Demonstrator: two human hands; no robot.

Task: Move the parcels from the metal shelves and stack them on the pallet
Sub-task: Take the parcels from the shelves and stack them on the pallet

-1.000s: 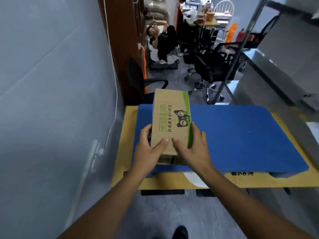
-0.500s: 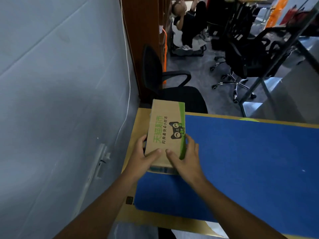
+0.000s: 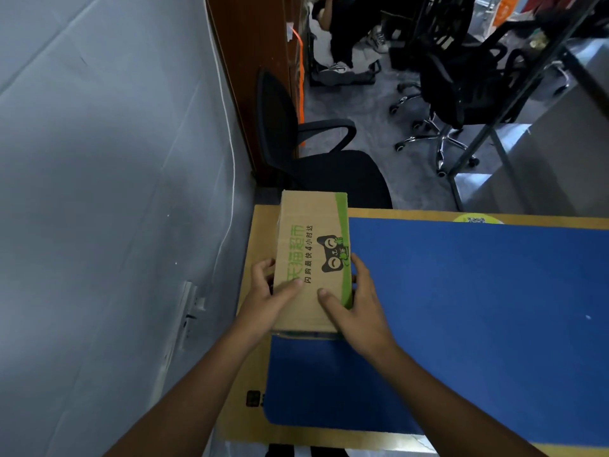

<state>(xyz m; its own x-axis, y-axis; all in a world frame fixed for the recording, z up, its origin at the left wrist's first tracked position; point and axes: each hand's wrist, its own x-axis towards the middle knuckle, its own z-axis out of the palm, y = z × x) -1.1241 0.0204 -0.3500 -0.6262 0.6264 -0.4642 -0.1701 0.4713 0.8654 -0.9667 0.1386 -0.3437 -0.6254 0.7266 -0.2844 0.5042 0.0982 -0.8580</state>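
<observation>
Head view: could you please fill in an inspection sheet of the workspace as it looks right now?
Surface: blue mat on a cardboard sheet.
Job's things: one box with green print, lying over the mat's far left corner.
Clutter: nothing seen.
Hands: left hand and right hand grip the box's near end, thumbs on top.
Cables: white cable runs down the wall; orange cable beside the wooden panel.
Surroundings: socket on the grey wall; near chair, far chair, metal frame and a seated person beyond the mat.
</observation>
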